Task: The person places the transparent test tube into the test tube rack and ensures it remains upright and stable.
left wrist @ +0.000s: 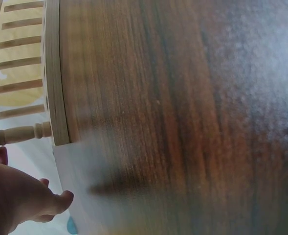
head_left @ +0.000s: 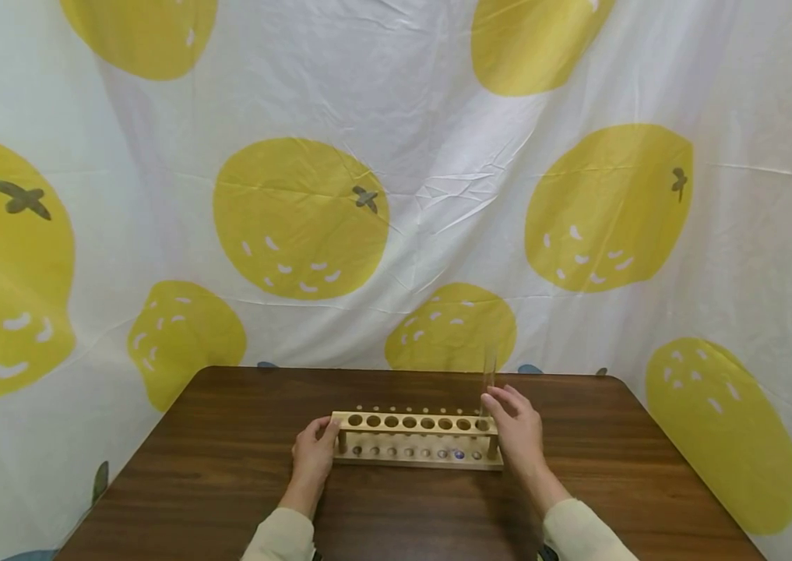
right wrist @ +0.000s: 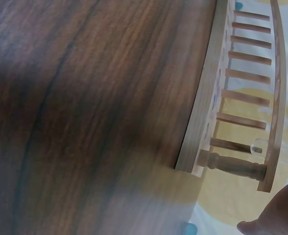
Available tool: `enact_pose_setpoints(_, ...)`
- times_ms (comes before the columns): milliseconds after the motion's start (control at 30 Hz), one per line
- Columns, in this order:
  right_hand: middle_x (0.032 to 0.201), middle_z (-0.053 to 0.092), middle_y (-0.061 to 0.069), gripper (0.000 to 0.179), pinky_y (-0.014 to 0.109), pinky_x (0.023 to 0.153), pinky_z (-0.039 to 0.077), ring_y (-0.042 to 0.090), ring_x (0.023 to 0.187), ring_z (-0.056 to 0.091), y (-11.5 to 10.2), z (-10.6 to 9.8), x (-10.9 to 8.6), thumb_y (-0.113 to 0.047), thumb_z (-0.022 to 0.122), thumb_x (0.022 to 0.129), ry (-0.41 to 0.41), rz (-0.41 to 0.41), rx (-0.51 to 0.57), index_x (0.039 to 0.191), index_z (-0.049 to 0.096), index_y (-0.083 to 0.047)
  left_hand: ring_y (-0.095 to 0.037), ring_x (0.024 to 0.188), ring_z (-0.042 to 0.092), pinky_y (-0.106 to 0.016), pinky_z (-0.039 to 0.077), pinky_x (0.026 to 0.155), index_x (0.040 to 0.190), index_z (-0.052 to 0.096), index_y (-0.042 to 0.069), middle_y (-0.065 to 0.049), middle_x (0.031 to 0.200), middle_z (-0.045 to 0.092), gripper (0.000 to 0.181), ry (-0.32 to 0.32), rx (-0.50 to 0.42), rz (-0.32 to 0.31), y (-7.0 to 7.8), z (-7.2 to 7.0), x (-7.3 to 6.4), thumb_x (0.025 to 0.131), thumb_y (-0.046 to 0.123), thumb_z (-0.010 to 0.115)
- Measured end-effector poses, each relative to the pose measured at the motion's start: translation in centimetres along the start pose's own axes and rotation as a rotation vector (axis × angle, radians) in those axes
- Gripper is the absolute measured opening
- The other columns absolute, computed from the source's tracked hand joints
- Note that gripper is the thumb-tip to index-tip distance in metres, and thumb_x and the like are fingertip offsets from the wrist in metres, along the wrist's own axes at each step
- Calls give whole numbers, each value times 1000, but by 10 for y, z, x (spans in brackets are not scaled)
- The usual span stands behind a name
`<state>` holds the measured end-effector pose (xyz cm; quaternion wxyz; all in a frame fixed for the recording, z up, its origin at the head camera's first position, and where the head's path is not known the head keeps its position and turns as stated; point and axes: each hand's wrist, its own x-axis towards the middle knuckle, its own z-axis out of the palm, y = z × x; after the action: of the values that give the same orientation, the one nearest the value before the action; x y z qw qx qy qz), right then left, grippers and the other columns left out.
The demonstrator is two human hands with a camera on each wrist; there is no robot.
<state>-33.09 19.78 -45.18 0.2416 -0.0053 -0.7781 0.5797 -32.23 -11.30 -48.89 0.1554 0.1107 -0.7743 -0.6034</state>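
A pale wooden test tube rack [head_left: 410, 430] stands on the table, with a row of round holes along its upper board and pegs behind. My left hand [head_left: 315, 452] grips the rack's left end, thumb by the top board and a fingertip [left wrist: 3, 154] beside the turned end post. At the other end, my right hand [head_left: 522, 436] pinches a clear test tube [head_left: 489, 374] upright in the rightmost hole. Its rounded bottom [right wrist: 257, 146] shows just below the upper board in the right wrist view. Bluish spots show in the lower board's recesses toward the right.
The dark wooden table [head_left: 227, 467] extends around the rack, with its far edge a short way behind. A white curtain [head_left: 438, 210] printed with yellow lemons hangs behind and along both sides.
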Motion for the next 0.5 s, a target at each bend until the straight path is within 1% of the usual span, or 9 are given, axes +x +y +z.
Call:
enact_pose_setpoints(133, 143, 49, 26, 35, 50, 114, 26, 39, 135, 42, 3, 0, -1, -22, 72, 93, -13, 8, -6, 117, 69, 3, -48, 131, 34, -61, 26, 108, 119, 66, -1, -26, 133, 56, 35, -7, -2, -10, 1, -1, 0, 100, 28, 61)
enact_pose_setpoints(333, 143, 48, 26, 35, 52, 114, 25, 41, 135, 42, 5, 0, -5, -22, 73, 92, -26, 26, -28, 117, 69, 3, -48, 130, 37, -60, 28, 107, 120, 66, -1, -24, 132, 58, 37, -10, 9, -19, 1, -1, 0, 100, 30, 60)
enact_pose_setpoints(500, 143, 48, 26, 36, 52, 111, 31, 41, 135, 42, 8, 1, -7, -23, 73, 92, -28, 42, -29, 116, 70, 4, -48, 130, 37, -60, 28, 107, 120, 66, 0, -24, 132, 58, 37, -10, 13, -17, 1, -1, 0, 100, 30, 60)
